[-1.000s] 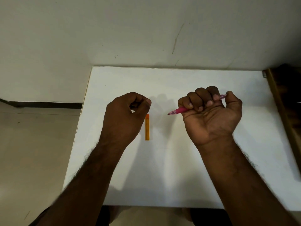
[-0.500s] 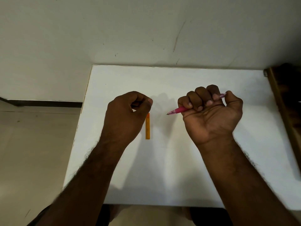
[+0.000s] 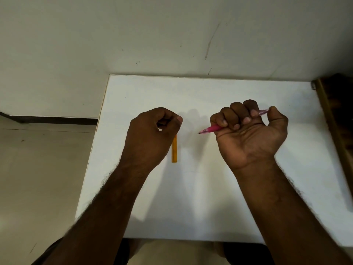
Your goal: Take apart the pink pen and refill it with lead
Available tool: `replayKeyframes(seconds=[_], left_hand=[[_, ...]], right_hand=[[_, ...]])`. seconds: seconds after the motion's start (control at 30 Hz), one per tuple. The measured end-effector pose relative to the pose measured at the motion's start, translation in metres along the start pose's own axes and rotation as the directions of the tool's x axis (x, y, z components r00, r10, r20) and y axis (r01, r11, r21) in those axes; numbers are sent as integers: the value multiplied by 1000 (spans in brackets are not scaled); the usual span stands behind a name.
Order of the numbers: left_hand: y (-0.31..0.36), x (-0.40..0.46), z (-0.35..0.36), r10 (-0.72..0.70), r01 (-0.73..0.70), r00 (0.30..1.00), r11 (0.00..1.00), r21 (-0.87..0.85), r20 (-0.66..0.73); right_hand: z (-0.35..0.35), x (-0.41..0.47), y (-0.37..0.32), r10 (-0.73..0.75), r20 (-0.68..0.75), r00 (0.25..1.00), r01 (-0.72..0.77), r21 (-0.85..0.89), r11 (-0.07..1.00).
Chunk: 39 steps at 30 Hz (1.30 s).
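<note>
My right hand (image 3: 248, 134) grips the pink pen (image 3: 214, 128) in a fist above the white table (image 3: 219, 197). The pen's tip points left and its translucent rear end sticks out by the thumb. My left hand (image 3: 150, 136) hovers to the left with its fingers curled and the thumb against the index finger. Nothing shows inside it. A narrow orange lead case (image 3: 174, 150) lies on the table just right of my left hand, its far end hidden behind the thumb.
A scuffed wall stands directly behind the table's back edge. A dark wooden piece of furniture (image 3: 336, 131) borders the table on the right. Tiled floor (image 3: 38, 178) lies to the left, beyond the table's left edge.
</note>
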<state>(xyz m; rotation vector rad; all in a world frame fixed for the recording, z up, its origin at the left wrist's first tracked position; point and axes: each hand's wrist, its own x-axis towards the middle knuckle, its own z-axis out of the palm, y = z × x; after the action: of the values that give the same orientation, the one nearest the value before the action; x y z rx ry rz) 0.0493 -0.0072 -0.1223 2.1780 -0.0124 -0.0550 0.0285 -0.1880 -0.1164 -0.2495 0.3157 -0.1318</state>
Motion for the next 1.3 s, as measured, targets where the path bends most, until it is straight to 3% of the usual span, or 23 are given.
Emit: replayKeyframes(seconds=[1.3], left_hand=[[1, -2, 0, -15, 14, 997, 1000, 16, 76]], right_hand=[[-1, 1, 1, -8, -40, 999, 8, -20, 1000]])
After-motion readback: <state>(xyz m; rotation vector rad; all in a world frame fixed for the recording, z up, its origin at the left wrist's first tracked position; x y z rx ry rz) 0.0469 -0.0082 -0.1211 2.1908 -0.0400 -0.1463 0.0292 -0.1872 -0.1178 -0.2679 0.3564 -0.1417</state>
